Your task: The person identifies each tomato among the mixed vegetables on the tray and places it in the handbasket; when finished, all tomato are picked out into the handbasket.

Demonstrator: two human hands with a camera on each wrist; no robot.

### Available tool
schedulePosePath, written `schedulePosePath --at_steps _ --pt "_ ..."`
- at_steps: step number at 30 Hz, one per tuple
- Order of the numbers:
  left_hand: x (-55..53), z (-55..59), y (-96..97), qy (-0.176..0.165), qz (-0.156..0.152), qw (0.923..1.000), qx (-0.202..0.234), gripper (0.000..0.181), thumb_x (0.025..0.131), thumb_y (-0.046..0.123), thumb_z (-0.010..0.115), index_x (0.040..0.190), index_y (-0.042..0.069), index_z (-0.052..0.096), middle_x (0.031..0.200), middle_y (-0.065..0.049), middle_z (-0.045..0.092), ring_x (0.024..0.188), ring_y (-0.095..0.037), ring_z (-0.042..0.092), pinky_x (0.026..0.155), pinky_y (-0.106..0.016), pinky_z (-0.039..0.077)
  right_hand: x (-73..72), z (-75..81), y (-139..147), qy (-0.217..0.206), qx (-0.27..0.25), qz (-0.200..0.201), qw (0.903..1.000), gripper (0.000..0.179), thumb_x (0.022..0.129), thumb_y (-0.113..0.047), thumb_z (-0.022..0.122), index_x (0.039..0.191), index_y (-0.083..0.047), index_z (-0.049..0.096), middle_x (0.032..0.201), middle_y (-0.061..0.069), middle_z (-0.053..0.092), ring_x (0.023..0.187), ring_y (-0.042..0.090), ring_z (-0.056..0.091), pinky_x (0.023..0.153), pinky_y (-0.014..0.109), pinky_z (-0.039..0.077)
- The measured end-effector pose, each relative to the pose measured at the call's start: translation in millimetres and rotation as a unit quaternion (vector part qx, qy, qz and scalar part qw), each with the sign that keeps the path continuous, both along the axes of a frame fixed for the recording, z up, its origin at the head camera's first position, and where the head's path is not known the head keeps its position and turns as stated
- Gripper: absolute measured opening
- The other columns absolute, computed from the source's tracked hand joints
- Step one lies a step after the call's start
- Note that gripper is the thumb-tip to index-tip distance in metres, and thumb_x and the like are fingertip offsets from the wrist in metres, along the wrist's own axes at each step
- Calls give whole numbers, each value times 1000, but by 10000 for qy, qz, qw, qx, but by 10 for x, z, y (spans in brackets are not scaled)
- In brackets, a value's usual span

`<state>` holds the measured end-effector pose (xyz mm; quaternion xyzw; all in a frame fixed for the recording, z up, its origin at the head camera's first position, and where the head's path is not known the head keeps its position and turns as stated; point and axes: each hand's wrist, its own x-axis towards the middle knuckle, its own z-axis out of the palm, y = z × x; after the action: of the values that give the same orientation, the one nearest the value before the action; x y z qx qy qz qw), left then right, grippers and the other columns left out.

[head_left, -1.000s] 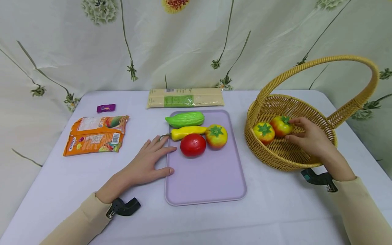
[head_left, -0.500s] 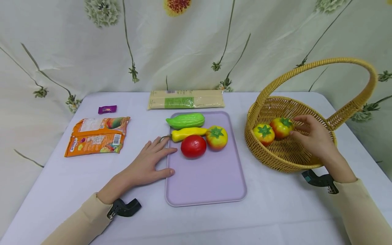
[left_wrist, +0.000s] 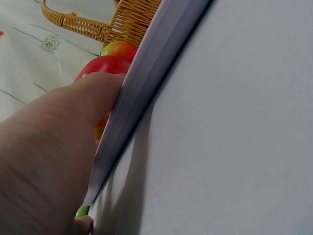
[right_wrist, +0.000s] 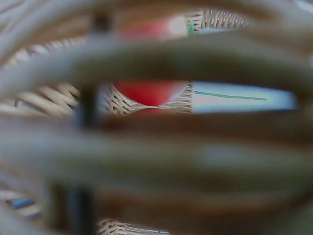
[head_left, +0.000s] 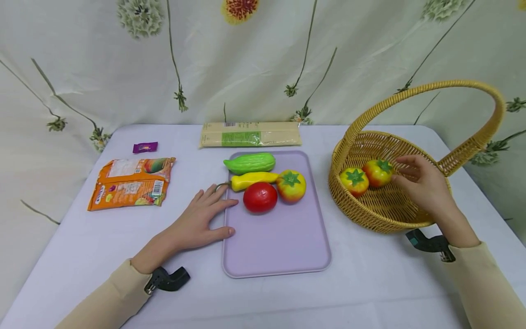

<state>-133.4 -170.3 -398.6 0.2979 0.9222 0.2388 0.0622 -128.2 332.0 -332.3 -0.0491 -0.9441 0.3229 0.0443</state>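
Basket (head_left: 357, 213): right of the frame, with two red-and-yellow fruits (head_left: 354, 182) side by side, its walls probably keeping them from rolling.
Right hand (head_left: 423, 185): inside the basket, fingers bent, thumb a narrow gap from the forefinger, beside the upper fruit (head_left: 378, 174); contact cannot be told.
Left hand (head_left: 201, 222): left of centre, fingers spread wide and gripping nothing, thumb and forefinger over the tray's left edge, perhaps to steady it.
Tray (head_left: 279, 244): mid-frame; one green gourd (head_left: 250, 163), one yellow pepper (head_left: 251, 181), one red tomato (head_left: 260, 198) and a third red-and-yellow fruit (head_left: 291, 186), bunched in its upper half.
Packets: three, apart from the tray, seemingly to leave it free: orange packet (head_left: 131, 185) at left, purple packet (head_left: 145, 147) upper left, beige packet (head_left: 250, 135) upper centre.
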Motion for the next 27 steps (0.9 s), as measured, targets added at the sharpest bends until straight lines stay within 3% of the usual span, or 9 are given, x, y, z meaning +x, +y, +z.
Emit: schedulePosePath --at_steps 7,10,12,14,17,20,22,27 --pt "-1 8 3 -51 2 10000 10 67 87 45 73 146 21 56 168 -18 28 155 -49 18 122 -74 9 25 29 -10 240 2 -35 9997 45 101 -19 62 140 1 49 144 29 53 126 55 56 95 60 50" --pt "2 8 4 -55 5 10000 19 66 87 45 73 146 21 56 168 -18 28 155 -49 18 122 -74 9 68 74 -45 464 -23 -92 9989 42 101 -20 62 136 2 52 139 29 57 122 52 60 89 32 61" --pt "4 7 5 -51 6 10000 26 66 87 45 72 146 20 56 168 -18 29 155 -49 18 122 -74 9 111 111 -83 696 -59 -111 9975 39 101 -19 62 132 2 56 131 26 62 113 33 68 82 10 54" --pt "5 7 3 -47 9 10000 26 66 87 45 72 146 20 56 168 -18 29 155 -49 18 122 -74 9 156 142 -137 984 -133 -75 9950 33 99 -16 65 126 2 60 120 17 67 102 10 67 75 -5 39" --pt "4 10 2 -47 5 10000 25 66 87 45 72 146 20 56 168 -18 28 155 -49 18 122 -74 10 221 183 -259 1380 -235 86 9901 22 96 -10 68 115 2 66 102 -9 67 86 -12 54 75 -4 42" --pt "1 13 1 -56 6 10000 32 66 87 45 72 146 20 56 168 -18 28 155 -49 18 122 -74 9 271 227 -412 1589 -362 369 9859 13 94 -6 71 105 1 69 90 -29 60 79 -10 55 71 1 46" --pt "2 15 0 -69 16 10000 48 66 87 45 72 146 20 56 168 -18 28 155 -49 18 122 -74 9 299 263 -519 1654 -418 595 9835 10 92 -4 72 100 1 70 87 -30 60 75 -8 57 69 3 48" --pt "13 12 -4 -86 33 9999 63 66 87 45 72 146 20 57 168 -18 29 155 -50 18 122 -74 10 350 337 -793 1696 -587 1254 9757 9 88 0 75 95 -2 71 88 -6 70 72 -4 62 66 7 53"
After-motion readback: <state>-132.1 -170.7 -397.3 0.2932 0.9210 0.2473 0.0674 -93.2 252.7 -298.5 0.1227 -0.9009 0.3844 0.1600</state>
